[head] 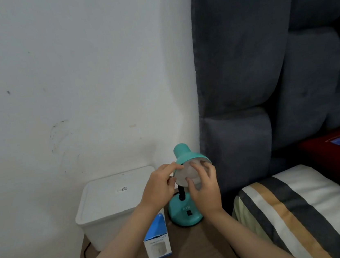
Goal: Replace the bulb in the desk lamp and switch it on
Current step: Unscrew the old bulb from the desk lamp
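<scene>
A teal desk lamp (184,212) stands on a brown bedside table (192,250), its shade (184,154) tilted toward me. A white bulb (188,173) sits inside the shade. My right hand (205,186) has its fingers wrapped around the bulb. My left hand (160,185) pinches the left rim of the shade. A black rocker switch (189,213) shows on the lamp's round base. A blue and white bulb box (157,240) stands upright on the table just left of the base, under my left forearm.
A white lidded plastic bin (114,202) sits at the back left of the table against the white wall. A dark grey padded headboard (264,63) rises on the right. A striped pillow (303,209) lies beside the table, and a black cable (85,255) hangs down at the table's left edge.
</scene>
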The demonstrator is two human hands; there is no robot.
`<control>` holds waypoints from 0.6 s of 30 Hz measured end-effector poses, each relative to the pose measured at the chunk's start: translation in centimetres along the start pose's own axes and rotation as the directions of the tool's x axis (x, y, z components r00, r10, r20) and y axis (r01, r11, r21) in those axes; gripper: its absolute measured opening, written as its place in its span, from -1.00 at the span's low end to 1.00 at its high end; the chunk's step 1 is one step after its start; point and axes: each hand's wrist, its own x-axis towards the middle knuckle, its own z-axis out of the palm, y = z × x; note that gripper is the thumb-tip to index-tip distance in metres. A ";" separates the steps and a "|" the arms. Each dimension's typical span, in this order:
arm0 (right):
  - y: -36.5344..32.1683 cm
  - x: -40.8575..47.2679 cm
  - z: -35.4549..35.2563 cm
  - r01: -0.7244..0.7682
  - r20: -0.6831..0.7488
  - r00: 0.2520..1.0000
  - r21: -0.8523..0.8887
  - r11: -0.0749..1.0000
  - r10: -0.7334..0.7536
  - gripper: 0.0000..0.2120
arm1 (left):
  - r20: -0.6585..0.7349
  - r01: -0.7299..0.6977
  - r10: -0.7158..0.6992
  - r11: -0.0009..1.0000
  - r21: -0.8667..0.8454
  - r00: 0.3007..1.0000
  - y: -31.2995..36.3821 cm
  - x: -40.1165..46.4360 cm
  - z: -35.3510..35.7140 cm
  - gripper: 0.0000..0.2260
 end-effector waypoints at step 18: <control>0.7 0.1 0.6 0.097 -0.033 0.995 -0.043 0.994 -0.099 -0.58 | 0.005 0.021 -0.021 1.000 -0.007 1.000 0.0 0.2 0.2 -0.56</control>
